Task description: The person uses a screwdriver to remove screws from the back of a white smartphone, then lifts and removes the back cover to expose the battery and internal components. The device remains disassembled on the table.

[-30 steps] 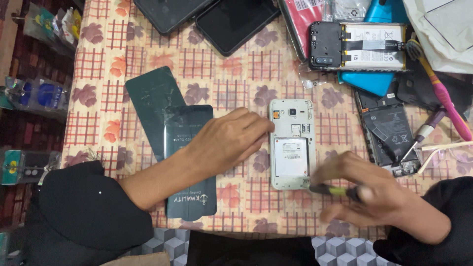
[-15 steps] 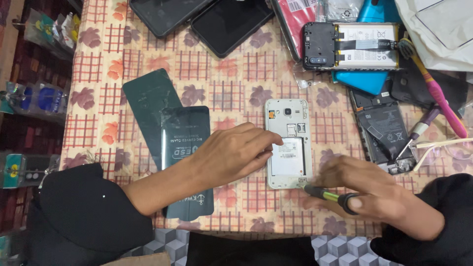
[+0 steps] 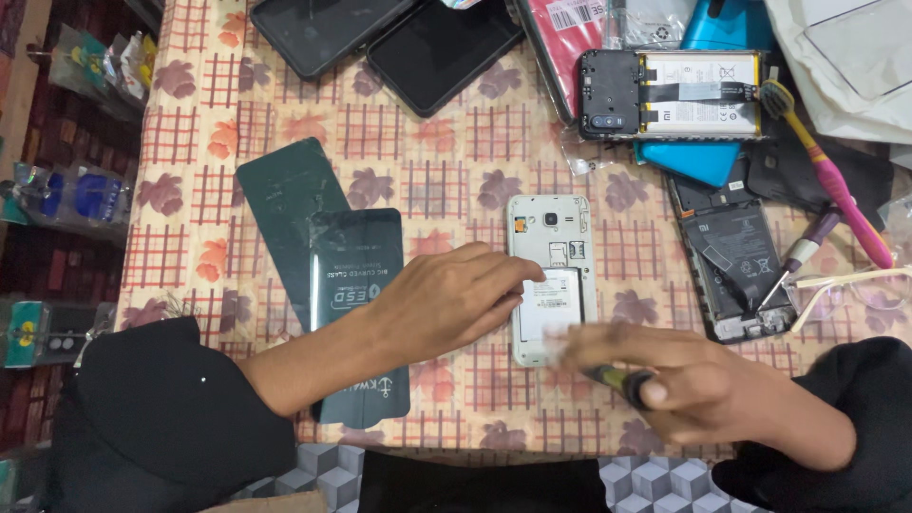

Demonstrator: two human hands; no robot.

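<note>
Head view, looking down on a checked, flower-printed tablecloth (image 3: 237, 123). At centre lies a white phone with its back cover off (image 3: 549, 275), battery and card slots showing; its long axis runs from 12 to 6 o'clock, camera end at 12. The left hand (image 3: 446, 302) comes in from 8 o'clock and rests palm-down, fingers loosely curled, the fingertips (image 3: 530, 274) touching the phone's left edge about midway along; it grips nothing. The right hand (image 3: 684, 380) comes in from 4 o'clock, closed around a small screwdriver with a yellow-and-black handle (image 3: 622, 382) whose working end points toward 9 o'clock at the phone's lower end; the fingers there are blurred, so whether the tip touches cannot be told. Both hands are at the phone: the left at its side, the right across its 6 o'clock end. At 9 o'clock of the left hand lie two dark screen-protector packets (image 3: 323, 256), overlapping. At 1 o'clock sits a second opened phone with a white battery (image 3: 674, 95); at 3 o'clock an opened dark phone (image 3: 736, 261), a purple-handled screwdriver (image 3: 803, 252) and a pink toothbrush (image 3: 836, 180).
</note>
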